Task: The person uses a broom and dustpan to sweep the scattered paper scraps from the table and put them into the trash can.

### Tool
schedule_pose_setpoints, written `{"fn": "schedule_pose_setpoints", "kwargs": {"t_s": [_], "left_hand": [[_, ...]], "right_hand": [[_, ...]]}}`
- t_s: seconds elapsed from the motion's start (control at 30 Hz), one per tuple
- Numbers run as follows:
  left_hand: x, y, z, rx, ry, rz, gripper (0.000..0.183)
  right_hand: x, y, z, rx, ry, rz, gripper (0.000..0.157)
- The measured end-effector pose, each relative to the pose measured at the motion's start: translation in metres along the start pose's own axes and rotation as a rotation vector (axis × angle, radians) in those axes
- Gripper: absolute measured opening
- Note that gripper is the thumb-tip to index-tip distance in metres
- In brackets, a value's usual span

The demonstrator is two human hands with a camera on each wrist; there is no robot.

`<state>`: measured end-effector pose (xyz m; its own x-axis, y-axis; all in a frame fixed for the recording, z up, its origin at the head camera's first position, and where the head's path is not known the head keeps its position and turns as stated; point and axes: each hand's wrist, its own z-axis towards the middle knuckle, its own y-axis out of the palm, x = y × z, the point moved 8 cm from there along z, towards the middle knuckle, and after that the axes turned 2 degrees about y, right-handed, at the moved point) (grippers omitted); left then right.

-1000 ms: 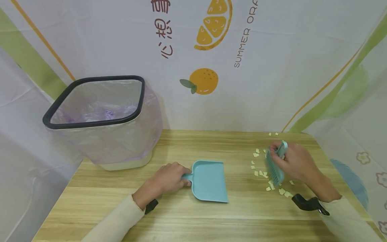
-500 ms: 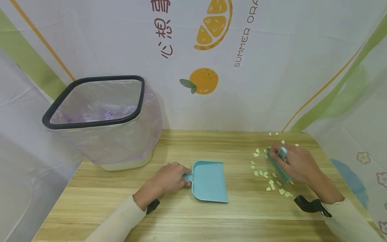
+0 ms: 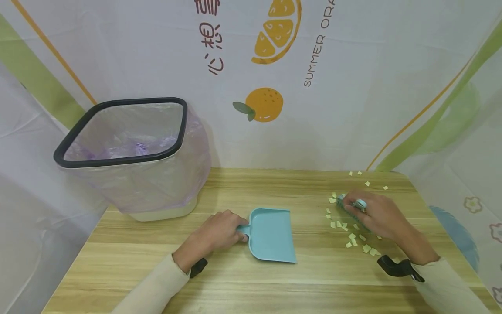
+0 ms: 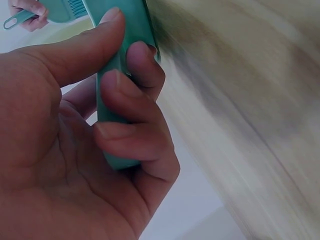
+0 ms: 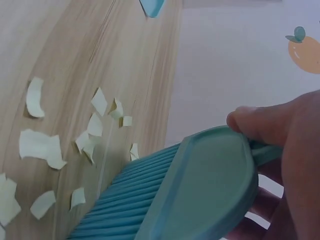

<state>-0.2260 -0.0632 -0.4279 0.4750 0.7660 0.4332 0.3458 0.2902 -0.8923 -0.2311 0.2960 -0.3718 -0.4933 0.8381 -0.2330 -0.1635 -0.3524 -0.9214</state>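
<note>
My left hand (image 3: 221, 231) grips the handle of a light-blue dustpan (image 3: 272, 235), which lies on the table with its wide edge facing right. In the left wrist view, curled fingers and the thumb wrap the teal handle (image 4: 115, 100). On the right, my right hand (image 3: 378, 213) holds a blue-green hand brush (image 5: 200, 190) by its handle. Its bristles (image 5: 130, 195) point down toward the tabletop among scattered pale-yellow paper scraps (image 3: 352, 240). Several scraps lie left of and in front of the brush, and a few lie behind it. The hand hides part of the brush in the head view.
A bin (image 3: 168, 213) with a black rim and a clear purplish liner stands at the back left of the wooden table (image 3: 251, 288). A white curtain (image 3: 353, 87) printed with oranges hangs behind the table's back edge.
My right hand and the brush have moved left, after the brush turned and shifted across the scraps. A few scraps behind the brush have come into view. My left hand and the dustpan stay put.
</note>
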Motion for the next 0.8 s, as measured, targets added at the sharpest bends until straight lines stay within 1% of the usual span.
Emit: {"fn": "schedule_pose_setpoints", "kwargs": {"t_s": [0.23, 0.47, 0.6, 0.7, 0.8], "left_hand": [[0.000, 0.000, 0.000, -0.001, 0.000, 0.004, 0.035], [0.001, 0.000, 0.001, -0.002, 0.008, 0.017, 0.030], [0.001, 0.000, 0.001, -0.002, 0.011, 0.009, 0.026], [0.001, 0.000, 0.001, -0.005, 0.007, 0.002, 0.028], [0.000, 0.000, 0.001, -0.006, -0.007, -0.001, 0.036]], "right_hand": [[-0.005, 0.003, 0.003, 0.019, -0.038, 0.035, 0.012], [-0.012, 0.007, 0.004, 0.005, -0.063, 0.089, 0.016], [-0.018, 0.007, 0.005, 0.008, -0.114, 0.118, 0.021], [-0.022, 0.008, 0.006, 0.008, -0.141, 0.132, 0.023], [-0.024, 0.010, 0.006, -0.003, -0.133, 0.142, 0.020]]}}
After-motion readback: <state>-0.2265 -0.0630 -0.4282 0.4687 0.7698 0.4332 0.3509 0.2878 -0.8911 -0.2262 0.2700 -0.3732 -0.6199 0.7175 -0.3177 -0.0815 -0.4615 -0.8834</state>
